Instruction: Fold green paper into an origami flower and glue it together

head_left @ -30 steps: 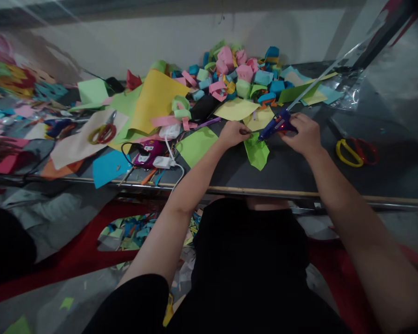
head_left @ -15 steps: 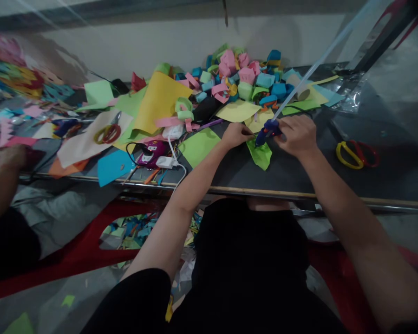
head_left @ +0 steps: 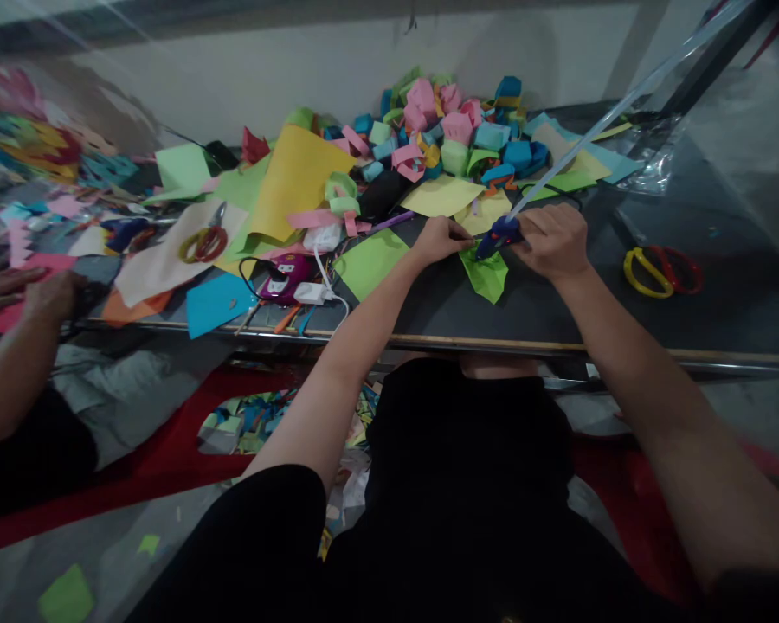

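Observation:
My right hand (head_left: 554, 240) is closed around a dark blue hot glue gun (head_left: 497, 235), from whose back a long translucent glue stick (head_left: 614, 117) sticks up to the right. Its nozzle points down at a creased bright green piece of paper (head_left: 488, 277). With fingers pinched, my left hand (head_left: 442, 240) grips the upper left edge of that paper. A flat lime-green sheet (head_left: 371, 265) lies left of my left wrist. Red-and-yellow-handled scissors (head_left: 663, 272) rest on the table to the right.
Behind my hands is a heap of folded paper pieces (head_left: 455, 130). A purple power adapter (head_left: 286, 279) with cables, a yellow sheet (head_left: 302, 186) and a second pair of scissors (head_left: 202, 244) lie leftward. A co-worker's hands (head_left: 42, 298) work on pink paper at far left.
The view has shifted slightly. The glue gun's nozzle sits a little higher on the green paper, and its stick leans further right. The co-worker's hands have moved, and more of them shows.

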Demonstrator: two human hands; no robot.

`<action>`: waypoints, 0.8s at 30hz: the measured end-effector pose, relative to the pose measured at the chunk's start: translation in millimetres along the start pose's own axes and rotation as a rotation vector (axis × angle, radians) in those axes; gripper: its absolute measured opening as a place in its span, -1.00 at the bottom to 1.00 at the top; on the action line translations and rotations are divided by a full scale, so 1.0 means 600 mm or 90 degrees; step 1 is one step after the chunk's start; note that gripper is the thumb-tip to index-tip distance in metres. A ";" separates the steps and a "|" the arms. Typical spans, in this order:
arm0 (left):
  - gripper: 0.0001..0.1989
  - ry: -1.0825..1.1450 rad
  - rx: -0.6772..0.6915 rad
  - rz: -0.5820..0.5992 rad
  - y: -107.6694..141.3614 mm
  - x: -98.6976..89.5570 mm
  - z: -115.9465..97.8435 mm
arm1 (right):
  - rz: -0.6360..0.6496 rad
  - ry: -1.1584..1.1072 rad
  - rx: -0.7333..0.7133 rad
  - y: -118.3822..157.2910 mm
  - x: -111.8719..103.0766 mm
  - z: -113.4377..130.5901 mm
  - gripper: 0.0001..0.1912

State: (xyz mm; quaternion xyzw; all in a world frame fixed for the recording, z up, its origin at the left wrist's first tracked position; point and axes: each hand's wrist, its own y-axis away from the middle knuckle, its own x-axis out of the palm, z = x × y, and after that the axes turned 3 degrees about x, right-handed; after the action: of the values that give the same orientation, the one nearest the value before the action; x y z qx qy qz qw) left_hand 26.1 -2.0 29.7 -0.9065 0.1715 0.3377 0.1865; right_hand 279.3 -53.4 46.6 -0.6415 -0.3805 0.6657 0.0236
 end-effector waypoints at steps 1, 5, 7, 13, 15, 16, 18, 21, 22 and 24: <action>-0.78 0.003 -0.002 -0.001 0.000 0.000 0.000 | -0.006 -0.001 0.004 0.002 -0.001 0.001 -0.61; -0.79 -0.011 0.003 0.002 0.003 -0.002 -0.001 | -0.047 0.002 -0.015 0.006 0.000 -0.001 -0.61; -0.81 -0.029 0.007 0.001 0.004 -0.003 -0.002 | -0.064 0.022 -0.028 0.007 0.002 -0.003 -0.60; -0.84 -0.056 0.045 0.002 0.002 0.000 0.001 | -0.053 0.036 0.008 0.009 0.006 -0.003 -0.62; -0.84 -0.061 0.053 -0.001 0.001 0.002 0.004 | -0.048 0.040 0.003 0.009 0.006 -0.005 -0.62; -0.84 -0.061 0.056 -0.002 0.001 0.003 0.005 | -0.044 0.043 -0.012 0.009 0.007 -0.006 -0.62; -0.83 -0.062 0.065 -0.001 0.001 0.004 0.005 | -0.039 0.043 -0.042 0.009 0.008 -0.011 -0.63; -0.80 -0.067 0.062 0.005 0.004 0.003 0.001 | -0.039 0.014 -0.045 0.008 0.008 -0.015 -0.64; -0.80 -0.069 0.056 0.006 0.005 0.002 -0.001 | -0.039 0.000 -0.036 0.008 0.007 -0.015 -0.65; -0.80 -0.070 0.044 0.004 0.007 0.001 -0.004 | -0.038 -0.021 -0.025 0.008 0.003 -0.013 -0.67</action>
State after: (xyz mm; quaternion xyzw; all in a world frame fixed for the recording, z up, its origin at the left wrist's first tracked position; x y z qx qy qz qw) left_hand 26.2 -6.7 30.3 -0.8790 0.1756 0.3816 0.2256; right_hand 288.0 -52.2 43.7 -0.6193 -0.4127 0.6675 0.0243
